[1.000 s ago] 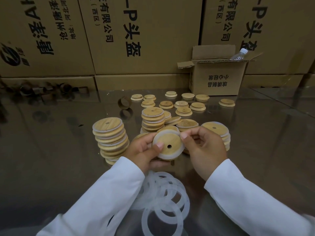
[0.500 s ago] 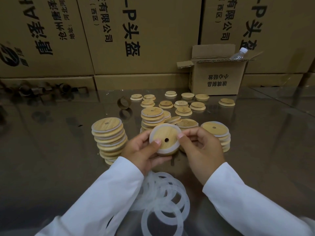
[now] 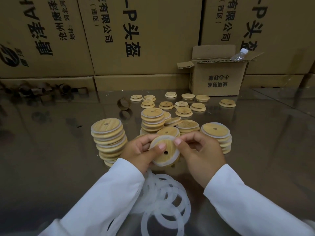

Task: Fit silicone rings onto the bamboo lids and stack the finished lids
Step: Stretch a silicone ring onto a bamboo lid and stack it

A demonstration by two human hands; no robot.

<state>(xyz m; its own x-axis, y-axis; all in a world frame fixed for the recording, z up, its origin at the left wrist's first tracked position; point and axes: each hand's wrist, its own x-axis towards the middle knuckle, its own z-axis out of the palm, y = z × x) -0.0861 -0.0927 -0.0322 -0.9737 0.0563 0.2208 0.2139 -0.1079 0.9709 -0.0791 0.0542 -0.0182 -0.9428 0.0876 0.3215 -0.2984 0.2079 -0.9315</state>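
**A:** Where's the lid being worked on?

**B:** Dead centre, raised off the shiny table (image 3: 51, 159). The bamboo lid (image 3: 168, 155) tilts face-up towards the camera with its small hole showing. A white silicone ring (image 3: 158, 164) lies around its rim and shows widest at the lid's 7 o'clock edge.

**A:** And the hands?

**B:** The left hand (image 3: 139, 151) grips the lid from its 9 o'clock side, thumb flat on the wood face and the other fingers curled underneath. The right hand (image 3: 202, 150) comes in from 3 o'clock. Its thumb tip pinches the ringed rim at about 1 o'clock, with the fingers bent in behind.

**A:** Finished lids?

**B:** There are three ringed stacks around the held one. The tall stack (image 3: 109, 138) is at 9 o'clock and leans a little. The middle stack (image 3: 152, 120) is at 11 o'clock. The right stack (image 3: 217, 137) is at 2 o'clock, just beyond the right hand's knuckles.

**A:** Supplies?

**B:** Loose rings (image 3: 165, 200) overlap in a heap at 6 o'clock, between the white sleeves (image 3: 109, 193). Bare lids (image 3: 183, 109) lie scattered at 12 o'clock, farther back. Behind them at 1 o'clock is a small open carton (image 3: 218, 79) with a plastic bottle (image 3: 239, 56) poking out of its top. A cardboard core (image 3: 123, 103) stands on edge at 11 o'clock, beyond the middle stack.
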